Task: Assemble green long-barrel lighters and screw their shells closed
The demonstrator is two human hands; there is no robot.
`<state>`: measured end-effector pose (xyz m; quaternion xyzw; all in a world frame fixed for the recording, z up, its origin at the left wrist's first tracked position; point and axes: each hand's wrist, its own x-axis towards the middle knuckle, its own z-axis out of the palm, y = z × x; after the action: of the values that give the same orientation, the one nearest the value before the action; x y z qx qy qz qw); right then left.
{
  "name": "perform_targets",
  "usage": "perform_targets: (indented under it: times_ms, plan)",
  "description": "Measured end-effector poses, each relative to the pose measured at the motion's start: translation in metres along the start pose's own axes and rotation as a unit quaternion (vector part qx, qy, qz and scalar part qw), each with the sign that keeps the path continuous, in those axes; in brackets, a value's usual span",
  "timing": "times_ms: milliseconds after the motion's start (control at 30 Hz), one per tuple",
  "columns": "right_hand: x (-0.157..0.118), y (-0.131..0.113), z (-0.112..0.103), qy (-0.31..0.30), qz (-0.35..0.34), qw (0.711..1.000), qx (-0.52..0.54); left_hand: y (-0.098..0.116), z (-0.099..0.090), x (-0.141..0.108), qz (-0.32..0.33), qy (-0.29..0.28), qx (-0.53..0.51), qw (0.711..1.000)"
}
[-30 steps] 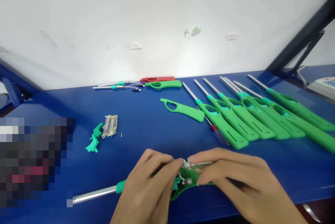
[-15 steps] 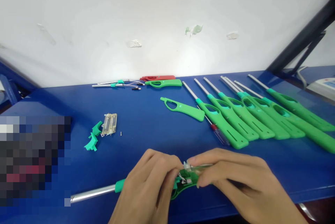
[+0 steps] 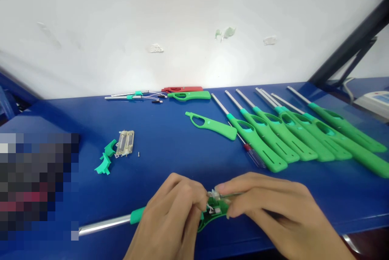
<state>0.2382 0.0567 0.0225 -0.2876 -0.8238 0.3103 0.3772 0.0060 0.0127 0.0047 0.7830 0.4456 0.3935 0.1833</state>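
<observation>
My left hand (image 3: 176,211) is closed around the front of a green long-nosed lighter casing (image 3: 209,222), whose metal tube (image 3: 105,225) points left. The casing lies opened, with white wires and a small black-and-white part (image 3: 215,210) visible inside. My right hand (image 3: 273,203) pinches a clear plastic fuel tank (image 3: 216,194) by its end, over the casing's handle. Most of the tank is hidden by the right fingers. The left fingertips are close to the tank's valve end; whether they touch it I cannot tell.
Several assembled green lighters (image 3: 258,142) lie at the right, beside a screwdriver (image 3: 253,155). A green half shell (image 3: 212,125) lies mid-table. At left are two clear tanks (image 3: 125,143), teal triggers (image 3: 105,158) and a screw (image 3: 139,154). Tubes with wires (image 3: 130,97) and a red shell (image 3: 184,89) lie by the wall.
The tank's valve end has shifted slightly left, and the left fingertips have drawn back a little, showing more of it and the wires. Both hands keep their grip.
</observation>
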Motion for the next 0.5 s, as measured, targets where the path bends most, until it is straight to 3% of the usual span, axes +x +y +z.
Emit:
perform_targets:
  times_ms: [500]
  plan:
    - [0.0013, 0.0004, -0.0009, -0.002, -0.004, 1.0, -0.005, -0.0013, -0.0005, -0.0017, 0.015, -0.006, 0.026, 1.0]
